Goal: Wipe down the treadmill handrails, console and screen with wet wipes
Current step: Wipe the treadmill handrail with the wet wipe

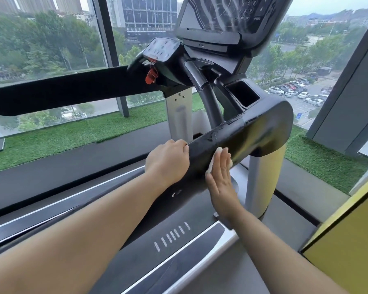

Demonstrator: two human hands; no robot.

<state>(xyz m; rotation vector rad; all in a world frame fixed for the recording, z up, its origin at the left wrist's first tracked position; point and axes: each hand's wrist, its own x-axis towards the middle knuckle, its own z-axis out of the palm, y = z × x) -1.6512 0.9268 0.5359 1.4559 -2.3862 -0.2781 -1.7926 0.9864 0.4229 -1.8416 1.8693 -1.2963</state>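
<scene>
Tall windows fill the far side of the room, looking out on trees and tower blocks, with a strip of artificial grass along their foot. I take the right handrail as my marker: the thick glossy black bar across the middle of my view. Far to its left and higher, the left handrail runs as a long black bar in front of the glass. Up and left of the right handrail sits a small button panel with a red safety clip hanging under it. Above and behind the right handrail, the console carries the screen, which is streaked with pale lines. The left hand grips the right handrail at its near, lower end, fingers curled over the top edge. Just right of it, the right hand lies flat against the side of the same rail. Its fingers are straight and together, pressing a white wet wipe to the black surface, and the wipe peeps out above and beside them. Under the rail's bend a yellow post drops to the deck, and further right stands a yellow panel.
</scene>
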